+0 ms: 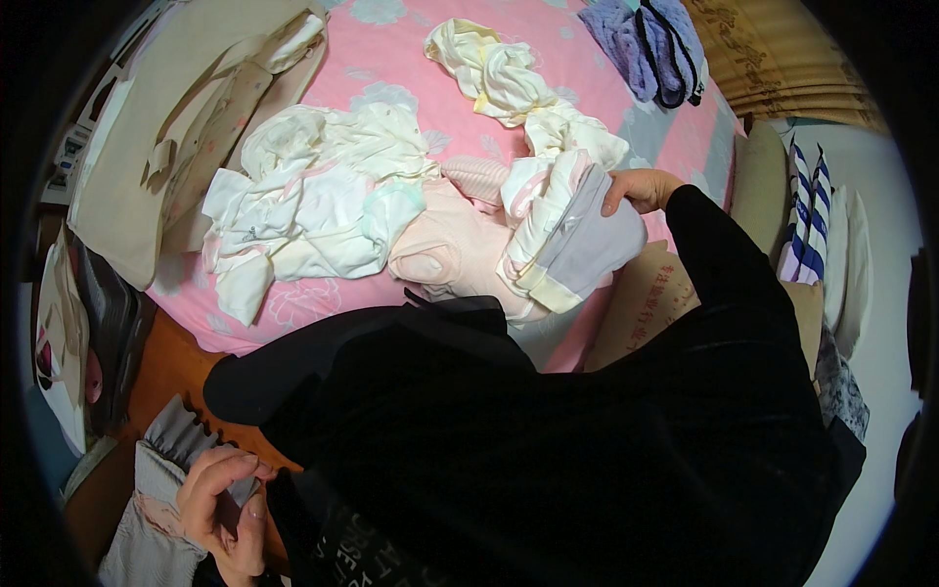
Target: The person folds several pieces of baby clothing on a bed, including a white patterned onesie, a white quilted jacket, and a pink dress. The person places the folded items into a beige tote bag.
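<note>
My right hand (pixel 642 189) is at the right end of a folded pale grey garment (pixel 590 227) with a cream band. Its thumb lies on top and the fingers are partly hidden behind the cloth. This garment leans on folded white clothes with pink trim (pixel 546 194). Beside them lies a pale pink knit garment (pixel 455 238). My left hand (pixel 224 506) hangs low at the left, fingers curled and thumb apart, with nothing visible in it. Grey ruffled fabric (pixel 176 433) shows behind that hand.
A pile of white baby clothes (pixel 308 198) covers the left of the pink floral bedding (pixel 367 81). Cream garments (pixel 506 73) trail along the back. A beige fabric item (pixel 191 88), a purple fleece (pixel 623 48) and a cardboard box (pixel 642 301) surround the clothes.
</note>
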Tool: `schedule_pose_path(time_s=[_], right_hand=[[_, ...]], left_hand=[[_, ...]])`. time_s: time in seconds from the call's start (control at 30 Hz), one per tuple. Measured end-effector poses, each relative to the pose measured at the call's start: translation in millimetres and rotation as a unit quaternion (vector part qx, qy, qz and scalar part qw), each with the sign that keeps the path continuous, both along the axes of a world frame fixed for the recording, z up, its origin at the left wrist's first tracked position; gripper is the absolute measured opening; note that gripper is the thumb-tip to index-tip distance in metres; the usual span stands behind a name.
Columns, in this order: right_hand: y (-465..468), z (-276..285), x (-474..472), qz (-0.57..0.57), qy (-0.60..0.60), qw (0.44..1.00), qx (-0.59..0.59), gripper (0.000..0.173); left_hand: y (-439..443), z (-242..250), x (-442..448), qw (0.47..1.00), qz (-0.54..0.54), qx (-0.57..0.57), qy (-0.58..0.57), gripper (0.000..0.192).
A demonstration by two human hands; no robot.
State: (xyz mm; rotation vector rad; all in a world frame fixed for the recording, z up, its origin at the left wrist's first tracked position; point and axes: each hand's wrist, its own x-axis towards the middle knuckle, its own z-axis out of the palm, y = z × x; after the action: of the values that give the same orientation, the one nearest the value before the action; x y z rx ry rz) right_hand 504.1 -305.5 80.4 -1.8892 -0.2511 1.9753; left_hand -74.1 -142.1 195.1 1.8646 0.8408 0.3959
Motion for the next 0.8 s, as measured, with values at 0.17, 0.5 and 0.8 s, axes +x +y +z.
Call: schedule_pose_path(time_s=[0.17, 0.5, 0.8], right_hand=[[9, 9, 29, -0.070, 0.012, 0.995, 0.072, 0.053], [114, -27, 1, -0.382, -0.035, 0.854, 0.352, 0.033], [98, -60, -2, 0.076, -0.490, 0.829, 0.258, 0.008]], left_hand=[[1, 0, 3, 0.999, 0.012, -0.043, 0.009, 0.032], [0, -11, 13, 0.999, 0.006, -0.030, -0.031, 0.028], [0, -20, 7, 0.998, 0.002, -0.061, -0.020, 0.027]])
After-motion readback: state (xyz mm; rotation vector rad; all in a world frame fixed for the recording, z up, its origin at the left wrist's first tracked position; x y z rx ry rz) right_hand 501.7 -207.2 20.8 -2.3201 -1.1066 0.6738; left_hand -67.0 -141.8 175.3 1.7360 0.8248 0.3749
